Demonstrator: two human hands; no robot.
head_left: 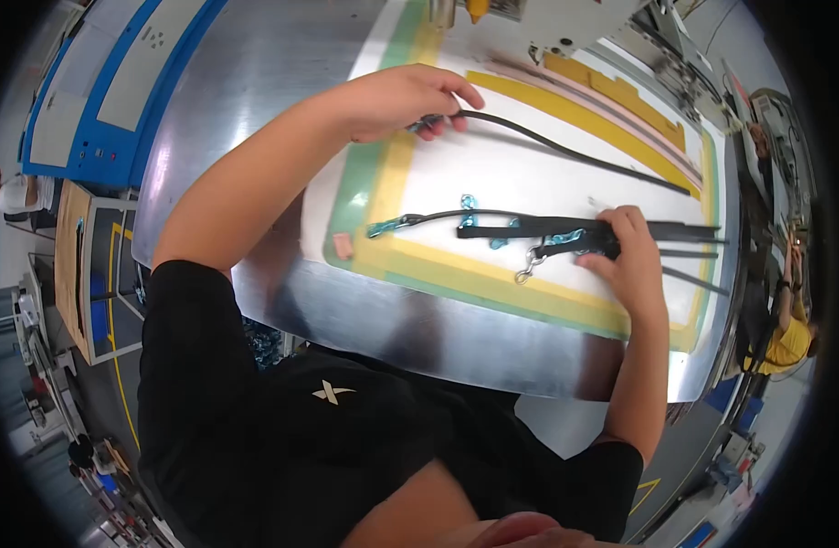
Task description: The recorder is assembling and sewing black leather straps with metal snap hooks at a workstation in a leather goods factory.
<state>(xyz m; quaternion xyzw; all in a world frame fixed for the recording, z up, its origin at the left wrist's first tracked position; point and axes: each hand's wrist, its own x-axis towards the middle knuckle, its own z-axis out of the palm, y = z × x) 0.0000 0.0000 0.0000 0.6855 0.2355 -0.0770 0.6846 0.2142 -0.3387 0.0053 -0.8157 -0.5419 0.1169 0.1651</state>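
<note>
- Gripping a black strap (575, 152) by its left end with the left hand (428, 100), fingers bent round it; hard to tell exactly how, the end being partly hidden.
- Trailing rightward from there over the white mat (547, 194), near a yellow strip (575, 119).
- Clasping a bundle (520, 226) of black straps on the mat with the right hand (629, 251), thumb nearer the body.
- Showing a silver hook (527, 268) just left of that thumb, and shiny blue pieces along the bundle.
</note>
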